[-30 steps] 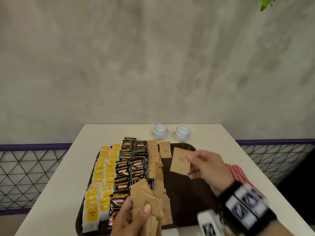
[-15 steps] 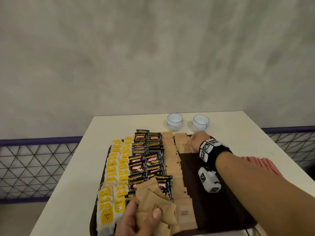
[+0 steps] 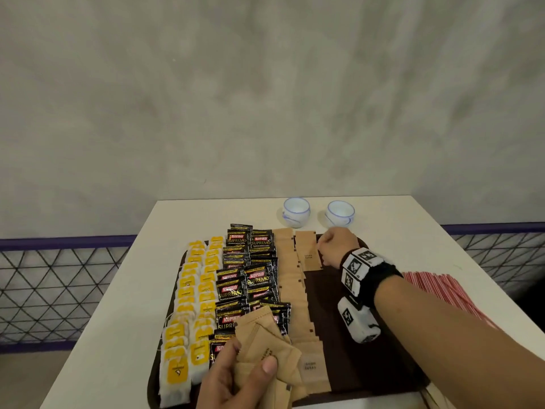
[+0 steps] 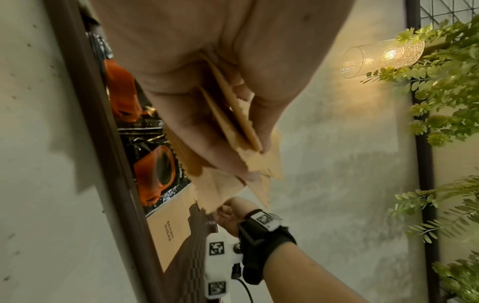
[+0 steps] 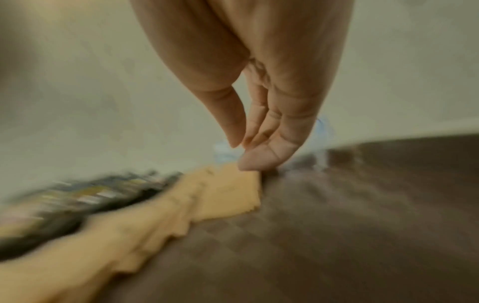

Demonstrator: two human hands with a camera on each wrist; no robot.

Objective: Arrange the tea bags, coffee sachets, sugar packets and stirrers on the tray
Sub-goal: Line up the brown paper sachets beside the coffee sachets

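Note:
A dark brown tray (image 3: 327,305) holds columns of yellow tea bags (image 3: 191,305), black coffee sachets (image 3: 247,278) and brown sugar packets (image 3: 292,284). My right hand (image 3: 321,246) reaches to the tray's far end. Its fairly straight fingertips (image 5: 249,162) touch the tray (image 5: 337,225) at the corner of a sugar packet (image 5: 233,194) that lies flat beside the column's top (image 3: 308,255); nothing is pinched. My left hand (image 3: 250,370) grips a bunch of sugar packets (image 3: 265,346) over the tray's near edge, thumb on top (image 4: 249,143). Red-and-white stirrers (image 3: 436,287) lie on the table right of the tray.
Two small white cups (image 3: 296,212) (image 3: 339,213) stand on the white table behind the tray. The table edge drops off on both sides toward a wire fence (image 3: 59,290). The right half of the tray shows bare surface.
My right hand carried a sugar packet from above the tray's middle to its far end and laid it flat there. The left hand still holds its bunch.

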